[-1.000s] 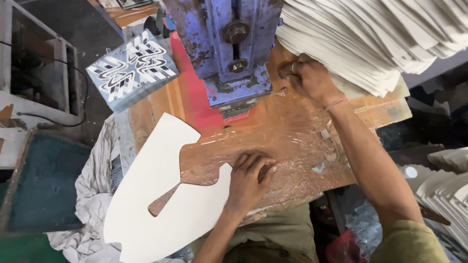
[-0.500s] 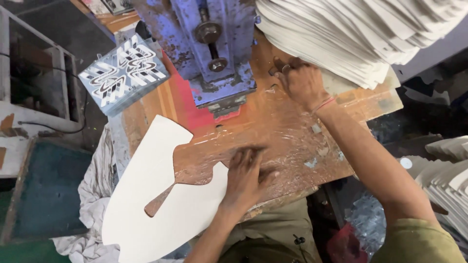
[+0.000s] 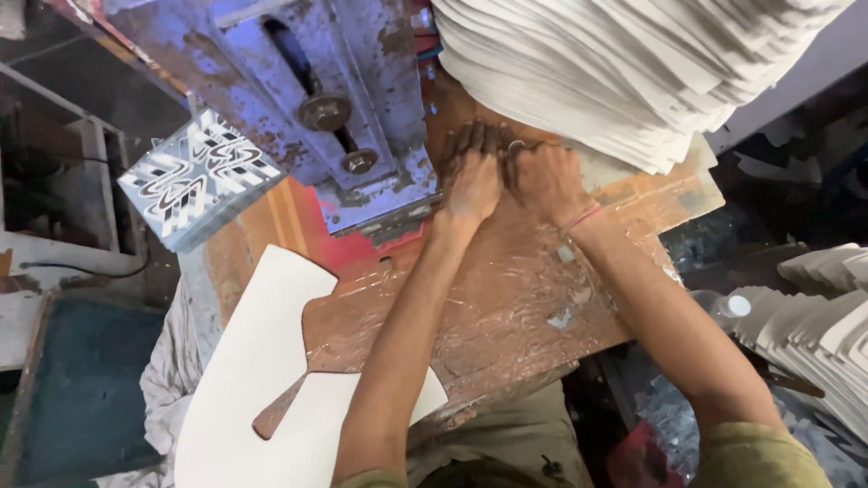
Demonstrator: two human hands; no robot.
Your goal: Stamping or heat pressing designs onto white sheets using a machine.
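My left hand [image 3: 475, 181] and my right hand [image 3: 542, 181] lie side by side at the foot of a tall, fanned stack of white sheets [image 3: 633, 63]. Their fingertips reach into the shadow under the stack's lower edge, so I cannot tell whether they grip anything. Both hands rest on a worn wooden board [image 3: 515, 298], just right of a rusty blue press [image 3: 316, 99]. A large white sheet with a cut-out notch [image 3: 244, 389] hangs off the board's near left edge, untouched.
A block of black-and-white patterned cards [image 3: 194, 176] sits left of the press. A grey cloth [image 3: 172, 380] hangs below it. More white cut pieces [image 3: 814, 316] are piled at the right, beside a plastic bottle [image 3: 728, 307].
My left hand has left the big white sheet at the near edge and moved up beside my right hand at the stack. The view has shifted closer to the press.
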